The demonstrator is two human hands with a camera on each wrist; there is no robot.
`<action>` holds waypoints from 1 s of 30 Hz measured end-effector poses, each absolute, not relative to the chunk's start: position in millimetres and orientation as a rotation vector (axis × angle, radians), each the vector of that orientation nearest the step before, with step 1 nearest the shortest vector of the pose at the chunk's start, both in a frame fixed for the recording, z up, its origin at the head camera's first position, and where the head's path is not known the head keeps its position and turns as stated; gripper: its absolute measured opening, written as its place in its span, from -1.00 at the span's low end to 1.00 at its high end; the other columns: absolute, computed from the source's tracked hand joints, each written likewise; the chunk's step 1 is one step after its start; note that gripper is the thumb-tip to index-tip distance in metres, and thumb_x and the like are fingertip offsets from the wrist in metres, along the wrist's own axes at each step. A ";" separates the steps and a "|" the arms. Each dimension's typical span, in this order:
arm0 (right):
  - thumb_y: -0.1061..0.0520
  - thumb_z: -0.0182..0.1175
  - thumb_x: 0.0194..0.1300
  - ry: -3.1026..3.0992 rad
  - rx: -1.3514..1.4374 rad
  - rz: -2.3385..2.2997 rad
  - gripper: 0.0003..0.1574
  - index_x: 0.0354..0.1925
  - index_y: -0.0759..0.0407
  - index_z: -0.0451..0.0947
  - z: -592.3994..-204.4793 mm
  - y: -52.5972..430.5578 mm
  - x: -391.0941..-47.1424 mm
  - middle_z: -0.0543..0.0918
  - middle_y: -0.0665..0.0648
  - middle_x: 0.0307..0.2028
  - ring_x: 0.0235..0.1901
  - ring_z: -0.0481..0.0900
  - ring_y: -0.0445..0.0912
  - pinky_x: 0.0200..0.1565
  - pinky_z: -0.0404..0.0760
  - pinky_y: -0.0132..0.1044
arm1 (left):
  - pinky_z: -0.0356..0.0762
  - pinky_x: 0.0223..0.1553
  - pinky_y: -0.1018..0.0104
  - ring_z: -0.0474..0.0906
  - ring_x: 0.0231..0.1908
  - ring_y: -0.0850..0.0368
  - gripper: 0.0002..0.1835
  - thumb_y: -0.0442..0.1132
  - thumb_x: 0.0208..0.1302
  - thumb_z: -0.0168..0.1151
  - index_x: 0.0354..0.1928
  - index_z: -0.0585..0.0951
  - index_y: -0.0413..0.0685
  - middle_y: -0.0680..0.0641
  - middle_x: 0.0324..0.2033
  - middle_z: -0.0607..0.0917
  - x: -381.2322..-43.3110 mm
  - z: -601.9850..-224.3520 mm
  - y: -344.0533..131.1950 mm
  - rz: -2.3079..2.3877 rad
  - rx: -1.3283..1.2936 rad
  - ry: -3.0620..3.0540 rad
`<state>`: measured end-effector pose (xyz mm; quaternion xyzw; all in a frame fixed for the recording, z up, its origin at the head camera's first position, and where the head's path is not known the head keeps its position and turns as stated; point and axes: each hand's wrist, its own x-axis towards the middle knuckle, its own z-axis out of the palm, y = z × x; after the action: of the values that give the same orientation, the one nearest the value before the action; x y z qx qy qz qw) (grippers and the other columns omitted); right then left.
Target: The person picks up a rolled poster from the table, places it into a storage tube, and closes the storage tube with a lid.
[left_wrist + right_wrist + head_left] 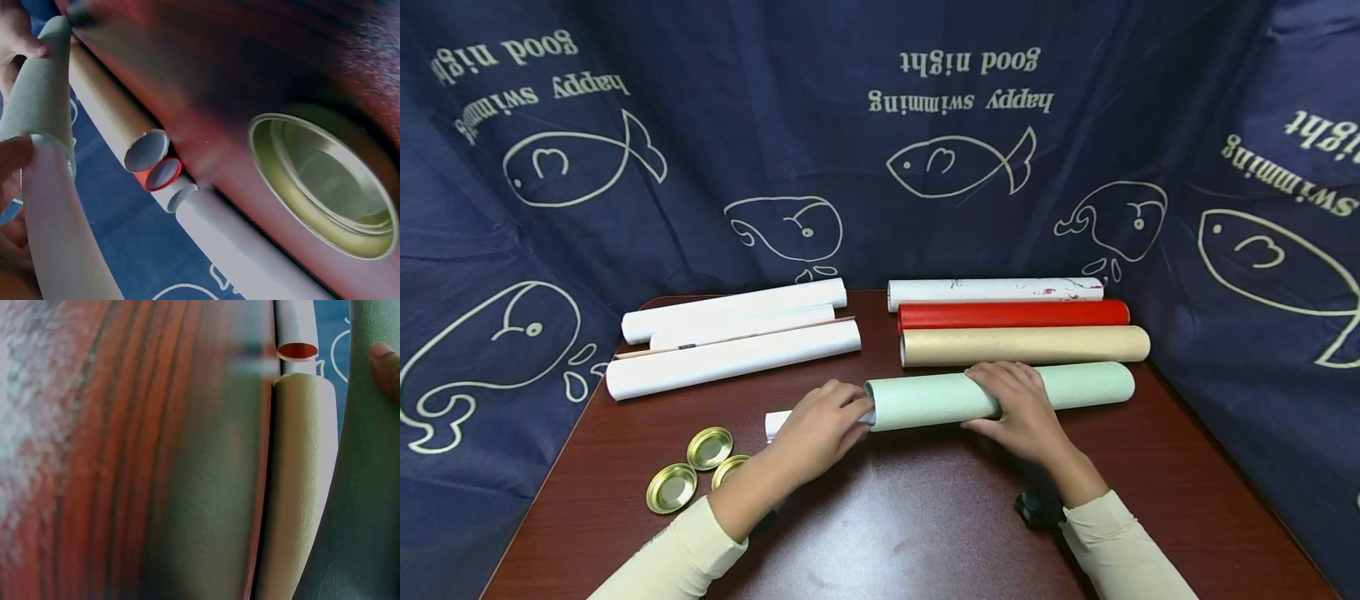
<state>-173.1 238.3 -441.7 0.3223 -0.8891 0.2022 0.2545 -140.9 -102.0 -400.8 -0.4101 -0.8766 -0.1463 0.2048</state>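
A pale green tube (925, 402) lies crosswise in front of me, its open end on the left. My right hand (1017, 408) grips it around the middle, thumb on the near side and fingers over the top. My left hand (823, 421) holds a thin white paper roll (777, 423) at the tube's mouth. In the left wrist view, this white roll (59, 219) enters the green tube (44, 94), with left fingers at the rim. The roll's far end is hidden inside. A fingertip (387, 372) rests on the green surface in the right wrist view.
Behind the green tube lie a gold tube (1022, 346), a red tube (1015, 315) and a patterned white tube (1000, 290). Several white rolls (733, 358) are at the back left. Gold round lids (672, 488) sit by my left forearm. A dark blue curtain (865, 233) surrounds the table (910, 533).
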 end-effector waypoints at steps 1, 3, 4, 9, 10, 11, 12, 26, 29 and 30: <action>-0.15 0.61 -0.25 -2.418 0.874 0.545 -0.04 0.16 0.07 0.53 -442.3 238.0 -173.0 0.61 0.12 0.09 0.10 0.46 0.13 0.17 0.23 0.26 | 0.58 -0.11 0.14 0.56 -0.10 0.06 -0.69 -0.21 0.18 0.46 -0.04 0.68 -0.10 -0.04 -0.09 0.65 -140.9 -400.4 -101.6 -0.406 -1.158 -2.438; -0.15 0.61 -0.25 -2.424 0.871 0.542 -0.04 0.16 0.07 0.53 -443.4 237.7 -172.8 0.61 0.13 0.09 0.11 0.46 0.13 0.17 0.23 0.26 | 0.58 -0.08 0.13 0.57 -0.07 0.04 -0.66 -0.20 0.16 0.48 -0.04 0.67 -0.11 -0.05 -0.05 0.65 -140.7 -399.7 -103.5 -0.398 -1.177 -2.435; -0.14 0.61 -0.25 -2.425 0.870 0.541 -0.04 0.15 0.07 0.54 -443.8 237.6 -172.7 0.61 0.13 0.09 0.11 0.46 0.14 0.17 0.23 0.26 | 0.58 -0.06 0.12 0.57 -0.05 0.03 -0.64 -0.20 0.15 0.49 -0.02 0.67 -0.11 -0.06 -0.03 0.64 -140.3 -399.1 -106.0 -0.396 -1.181 -2.438; -0.16 0.61 -0.25 -2.427 0.866 0.530 -0.04 0.15 0.08 0.54 -444.3 237.8 -172.2 0.61 0.13 0.08 0.11 0.47 0.13 0.17 0.24 0.26 | 0.55 0.00 0.01 0.55 0.04 -0.04 -0.51 -0.15 0.07 0.55 0.07 0.66 -0.06 -0.10 0.04 0.61 -134.2 -395.8 -132.0 -0.395 -1.124 -2.473; -0.16 0.61 -0.25 -2.424 0.867 0.528 -0.04 0.15 0.08 0.54 -444.4 238.0 -172.1 0.61 0.13 0.08 0.11 0.47 0.13 0.17 0.24 0.27 | 0.55 0.00 -0.01 0.55 0.04 -0.05 -0.49 -0.15 0.04 0.56 0.07 0.66 -0.06 -0.11 0.05 0.61 -132.2 -394.8 -139.1 -0.398 -1.106 -2.479; -0.16 0.61 -0.26 -2.421 0.866 0.526 -0.04 0.14 0.08 0.54 -444.3 238.1 -172.1 0.61 0.13 0.08 0.10 0.47 0.13 0.17 0.25 0.27 | 0.56 -0.02 -0.02 0.55 0.05 -0.06 -0.47 -0.15 0.02 0.58 0.07 0.66 -0.07 -0.12 0.05 0.61 -130.3 -394.3 -146.4 -0.400 -1.089 -2.481; -0.16 0.61 -0.26 -2.419 0.866 0.523 -0.04 0.14 0.08 0.54 -444.2 238.3 -172.1 0.61 0.13 0.08 0.10 0.47 0.13 0.16 0.25 0.27 | 0.56 -0.02 -0.04 0.55 0.05 -0.07 -0.46 -0.15 -0.01 0.60 0.06 0.66 -0.07 -0.13 0.05 0.61 -128.5 -393.6 -153.8 -0.406 -1.073 -2.482; -0.14 0.64 -0.30 -2.391 0.881 0.519 -0.01 0.14 0.10 0.55 -445.3 239.0 -173.5 0.63 0.15 0.07 0.08 0.48 0.15 0.14 0.27 0.29 | 0.53 -0.30 0.35 0.49 -0.23 0.25 -0.43 -0.29 -0.06 0.61 0.08 0.66 -0.13 0.03 -0.10 0.58 -119.6 -402.4 -188.7 -0.699 -1.066 -2.437; -0.14 0.65 -0.30 -2.388 0.883 0.528 -0.01 0.14 0.09 0.55 -445.1 238.8 -173.5 0.63 0.15 0.07 0.09 0.48 0.15 0.14 0.27 0.30 | 0.58 -0.30 0.37 0.52 -0.24 0.26 -0.43 -0.34 -0.05 0.59 0.09 0.65 -0.12 0.05 -0.09 0.57 -120.1 -403.0 -182.3 -0.852 -1.059 -2.437; -0.14 0.64 -0.30 -2.387 0.884 0.530 -0.01 0.15 0.09 0.55 -445.2 238.8 -173.6 0.63 0.15 0.07 0.09 0.48 0.15 0.14 0.27 0.30 | 0.61 -0.28 0.35 0.54 -0.22 0.25 -0.43 -0.36 -0.04 0.59 0.09 0.65 -0.11 0.05 -0.09 0.57 -120.2 -402.5 -179.9 -0.904 -1.048 -2.441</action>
<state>-173.6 238.8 -445.2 0.3275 -0.8846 0.1964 0.2678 -120.2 -179.9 -402.5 -0.3682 -0.8577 -0.3176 0.1671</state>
